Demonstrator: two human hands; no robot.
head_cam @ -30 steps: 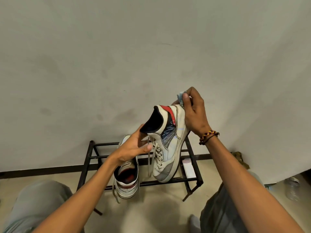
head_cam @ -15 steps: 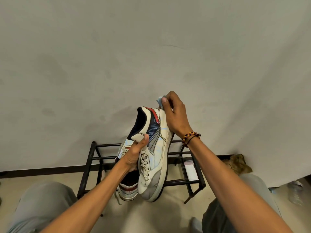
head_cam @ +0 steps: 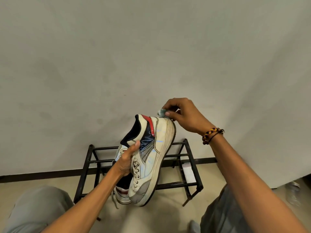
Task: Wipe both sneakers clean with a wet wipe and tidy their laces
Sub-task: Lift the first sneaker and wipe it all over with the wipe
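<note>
- My left hand [head_cam: 128,159] grips the raised sneaker [head_cam: 151,158] at the laces and tongue, thumb across the side panel, other fingers wrapped behind and out of sight. Likely reason: steadies the shoe with heel up, toe down, sole edge turned to my right for wiping.
- Second sneaker [head_cam: 122,192] sits at the front left of the rack [head_cam: 178,184], mostly hidden behind my left hand and the held shoe; only its opening and toe show. One lace [head_cam: 115,201] hangs loose below the rack's front edge, so tidying seems not yet done there.
- Held sneaker is in the air in front of the rack, not touching it as far as I can tell.
- My right hand [head_cam: 184,116] has fingers curled, pinching a bunched wipe [head_cam: 161,113] between thumb and fingertips, at the heel end of the sole rim. Whether the wipe touches the rim: cannot tell; it is just beside it.
- A white pack [head_cam: 187,172] lies at the rack's right edge, label unreadable.
- Far right, on the floor, a blurred clear object, cut by the frame edge; unidentified.
- Far side of the held sneaker is not visible, so its cleanliness is unknown.
</note>
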